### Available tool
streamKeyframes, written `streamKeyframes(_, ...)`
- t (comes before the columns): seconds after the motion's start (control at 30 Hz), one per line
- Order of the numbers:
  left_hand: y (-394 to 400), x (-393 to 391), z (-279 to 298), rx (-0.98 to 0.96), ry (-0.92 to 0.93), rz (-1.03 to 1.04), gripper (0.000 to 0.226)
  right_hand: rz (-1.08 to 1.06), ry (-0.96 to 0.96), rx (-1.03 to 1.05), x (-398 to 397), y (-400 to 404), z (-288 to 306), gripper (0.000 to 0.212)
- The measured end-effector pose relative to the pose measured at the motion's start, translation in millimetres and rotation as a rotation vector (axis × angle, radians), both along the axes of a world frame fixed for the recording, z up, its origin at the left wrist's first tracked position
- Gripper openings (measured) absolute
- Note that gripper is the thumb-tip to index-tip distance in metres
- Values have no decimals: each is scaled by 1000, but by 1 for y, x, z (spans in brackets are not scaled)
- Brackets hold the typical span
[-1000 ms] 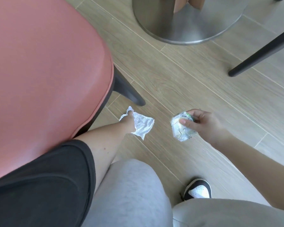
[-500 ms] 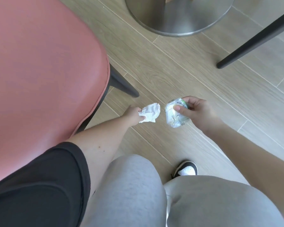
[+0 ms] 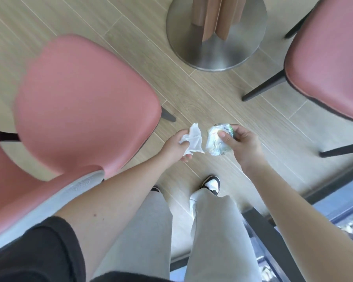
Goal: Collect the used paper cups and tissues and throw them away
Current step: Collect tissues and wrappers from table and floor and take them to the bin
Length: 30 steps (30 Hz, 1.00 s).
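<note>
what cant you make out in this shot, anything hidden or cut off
- Head view: the crushed paper cup in the right hand has print too small and crumpled to read; thumb and fingers cover part of it.
- Tissue: the part inside the left hand is hidden.
- Table: only its metal base shows; the top edge cuts off the rest.
- No bin is in frame.
- The pink chair is motion-blurred.

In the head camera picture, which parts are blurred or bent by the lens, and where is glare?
Head view: the pink chair seat at left has smeared, blurred edges; the white crumpled tissue and the crushed paper cup in the hands are fairly sharp; the floor planks curve with wide-angle distortion; the round steel table base shows soft glare; daylight is even, with faint shadows.
</note>
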<state>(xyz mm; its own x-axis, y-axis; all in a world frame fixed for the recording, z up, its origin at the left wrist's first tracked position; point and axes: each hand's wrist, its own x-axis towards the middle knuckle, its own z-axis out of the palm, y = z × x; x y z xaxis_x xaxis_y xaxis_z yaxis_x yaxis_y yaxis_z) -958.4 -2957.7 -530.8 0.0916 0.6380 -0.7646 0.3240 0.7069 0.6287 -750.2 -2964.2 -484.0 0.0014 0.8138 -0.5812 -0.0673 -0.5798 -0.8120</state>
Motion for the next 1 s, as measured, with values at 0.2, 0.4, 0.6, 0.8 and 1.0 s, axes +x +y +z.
streamKeyframes(0.2,-7,-3,138,20,-44,142,34,2,34,10,-8,-12,121,5)
streamKeyframes(0.4,-14,-12,249,-18,-257,296,21,70,25,66,-22,-18,218,6)
streamKeyframes(0.6,-40,-50,314,77,-156,60,67,132,3,144,-44,-20,290,8)
streamKeyframes(0.8,-66,-109,356,291,-62,137,25,158,-17,210,-96,-30,333,13)
streamKeyframes(1.0,-86,-173,393,378,-182,353,16,234,-3,259,-160,-36,365,17)
